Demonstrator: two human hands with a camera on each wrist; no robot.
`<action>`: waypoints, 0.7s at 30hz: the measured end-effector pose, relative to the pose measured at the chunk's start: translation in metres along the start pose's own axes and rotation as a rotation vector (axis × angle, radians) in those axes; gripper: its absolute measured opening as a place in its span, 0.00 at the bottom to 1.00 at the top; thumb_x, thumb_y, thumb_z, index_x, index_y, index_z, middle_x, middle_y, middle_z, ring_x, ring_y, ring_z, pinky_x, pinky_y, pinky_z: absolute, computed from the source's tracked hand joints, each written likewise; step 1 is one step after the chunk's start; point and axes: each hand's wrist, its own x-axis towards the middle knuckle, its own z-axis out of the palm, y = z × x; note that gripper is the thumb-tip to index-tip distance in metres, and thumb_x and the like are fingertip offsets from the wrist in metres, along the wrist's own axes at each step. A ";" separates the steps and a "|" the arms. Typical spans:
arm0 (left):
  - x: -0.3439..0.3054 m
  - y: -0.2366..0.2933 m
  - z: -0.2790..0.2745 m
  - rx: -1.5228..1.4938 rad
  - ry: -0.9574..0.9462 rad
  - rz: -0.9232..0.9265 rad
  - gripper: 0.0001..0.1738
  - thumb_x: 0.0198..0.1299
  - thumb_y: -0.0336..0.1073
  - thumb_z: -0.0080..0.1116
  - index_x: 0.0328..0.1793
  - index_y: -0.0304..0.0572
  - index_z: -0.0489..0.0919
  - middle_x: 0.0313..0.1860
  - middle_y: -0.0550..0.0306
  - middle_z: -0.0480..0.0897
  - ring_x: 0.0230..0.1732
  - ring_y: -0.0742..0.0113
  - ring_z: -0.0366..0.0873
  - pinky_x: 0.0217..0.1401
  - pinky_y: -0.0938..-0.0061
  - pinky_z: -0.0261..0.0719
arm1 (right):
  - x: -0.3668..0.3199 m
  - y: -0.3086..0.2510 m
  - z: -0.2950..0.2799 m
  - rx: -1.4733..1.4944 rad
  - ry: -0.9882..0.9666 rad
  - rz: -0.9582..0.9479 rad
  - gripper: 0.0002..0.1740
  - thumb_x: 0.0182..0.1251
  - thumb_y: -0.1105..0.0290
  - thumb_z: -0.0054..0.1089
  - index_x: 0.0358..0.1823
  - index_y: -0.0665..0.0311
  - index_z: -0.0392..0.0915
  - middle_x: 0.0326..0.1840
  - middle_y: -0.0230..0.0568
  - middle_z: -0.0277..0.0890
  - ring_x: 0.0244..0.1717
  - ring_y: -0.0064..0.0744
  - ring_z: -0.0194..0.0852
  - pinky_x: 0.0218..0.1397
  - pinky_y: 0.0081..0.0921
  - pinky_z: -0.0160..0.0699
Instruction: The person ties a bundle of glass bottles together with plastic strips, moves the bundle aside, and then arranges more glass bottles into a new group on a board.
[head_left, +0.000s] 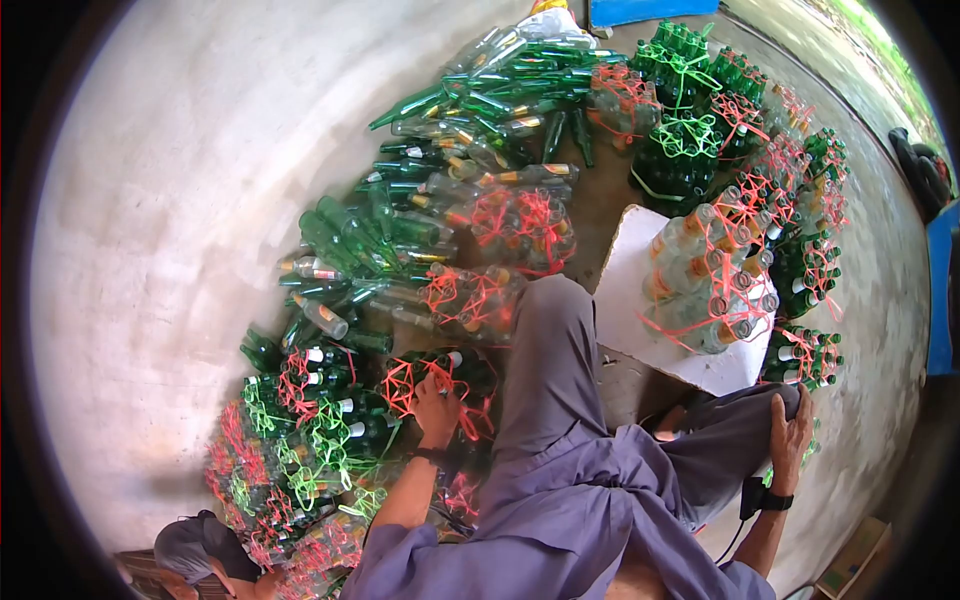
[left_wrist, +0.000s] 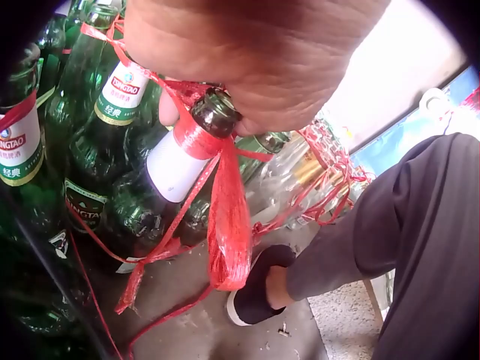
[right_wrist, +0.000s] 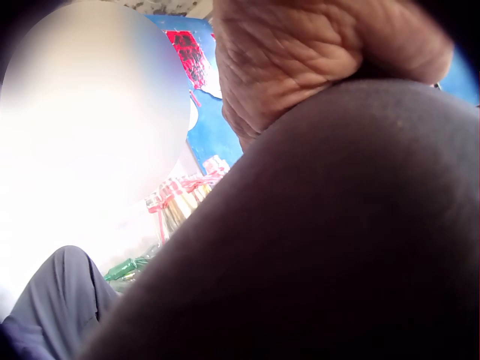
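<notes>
My left hand [head_left: 437, 410] is over a bundle of green beer bottles [left_wrist: 120, 161] at the left of my leg, gripping the red plastic twine [left_wrist: 199, 139] around their necks. In the left wrist view, the palm covers the bottle tops and hides most of the fingers. A loop and loose ends of twine hang down beside a white-labelled neck. On my knee rests my right hand [head_left: 790, 435], holding nothing, its fingers laid over the trouser leg [right_wrist: 337, 202].
A white board [head_left: 625, 255] ahead carries a tied bundle of clear bottles [head_left: 710, 270]. Loose green bottles [head_left: 350, 235] are heaped along the wall. More tied bundles [head_left: 675, 160] stand to the right. Another person [head_left: 205, 550] crouches at lower left.
</notes>
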 end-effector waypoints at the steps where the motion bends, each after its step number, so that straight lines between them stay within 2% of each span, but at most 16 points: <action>1: 0.000 0.002 -0.002 -0.001 -0.016 -0.019 0.33 0.60 0.42 0.63 0.73 0.47 0.70 0.60 0.49 0.78 0.60 0.49 0.78 0.63 0.50 0.67 | 0.000 -0.004 -0.001 0.006 -0.003 0.003 0.34 0.73 0.54 0.63 0.71 0.70 0.69 0.69 0.61 0.72 0.69 0.61 0.71 0.72 0.45 0.69; 5: 0.001 0.009 -0.010 -0.004 -0.016 -0.019 0.33 0.61 0.43 0.63 0.72 0.48 0.70 0.60 0.49 0.78 0.61 0.49 0.78 0.63 0.51 0.67 | 0.000 -0.004 0.000 0.012 0.004 0.016 0.33 0.73 0.55 0.63 0.71 0.68 0.70 0.69 0.60 0.72 0.69 0.59 0.72 0.72 0.45 0.69; 7: 0.002 0.012 -0.015 -0.028 -0.104 -0.090 0.32 0.63 0.45 0.61 0.73 0.47 0.71 0.64 0.47 0.77 0.66 0.48 0.75 0.68 0.50 0.66 | 0.000 -0.004 0.000 0.014 0.003 0.023 0.33 0.73 0.55 0.63 0.71 0.68 0.70 0.68 0.59 0.72 0.69 0.59 0.72 0.72 0.45 0.69; 11: 0.004 0.008 -0.011 0.003 -0.084 -0.080 0.32 0.63 0.45 0.61 0.73 0.46 0.71 0.63 0.47 0.78 0.65 0.47 0.76 0.66 0.50 0.69 | -0.001 -0.007 -0.003 0.031 -0.001 0.028 0.32 0.72 0.57 0.64 0.70 0.68 0.71 0.68 0.59 0.73 0.68 0.58 0.73 0.71 0.44 0.70; 14: 0.006 0.008 -0.016 -0.025 -0.081 -0.062 0.32 0.62 0.42 0.64 0.71 0.44 0.72 0.62 0.45 0.78 0.65 0.43 0.75 0.66 0.48 0.71 | -0.001 -0.005 -0.002 0.057 0.007 0.018 0.31 0.72 0.58 0.64 0.70 0.68 0.71 0.67 0.59 0.73 0.67 0.58 0.73 0.71 0.44 0.70; 17: 0.006 0.008 -0.025 -0.127 -0.086 -0.014 0.32 0.59 0.38 0.66 0.70 0.42 0.72 0.60 0.43 0.78 0.61 0.41 0.77 0.64 0.48 0.73 | -0.001 -0.006 -0.003 0.047 0.012 0.008 0.31 0.71 0.58 0.64 0.70 0.68 0.71 0.67 0.59 0.74 0.67 0.58 0.73 0.71 0.44 0.70; 19: 0.006 0.012 -0.035 -0.107 0.016 0.032 0.33 0.55 0.33 0.68 0.69 0.39 0.71 0.60 0.39 0.77 0.62 0.37 0.75 0.66 0.49 0.73 | -0.002 -0.009 -0.004 0.050 0.011 0.016 0.31 0.71 0.58 0.64 0.70 0.69 0.71 0.67 0.59 0.74 0.67 0.58 0.73 0.71 0.44 0.70; 21: 0.011 0.016 -0.044 -0.123 0.032 0.052 0.33 0.55 0.32 0.68 0.68 0.38 0.72 0.60 0.38 0.77 0.63 0.37 0.74 0.66 0.50 0.73 | -0.001 -0.010 -0.003 0.055 0.009 0.022 0.31 0.71 0.59 0.64 0.69 0.69 0.71 0.67 0.59 0.74 0.67 0.58 0.73 0.71 0.44 0.70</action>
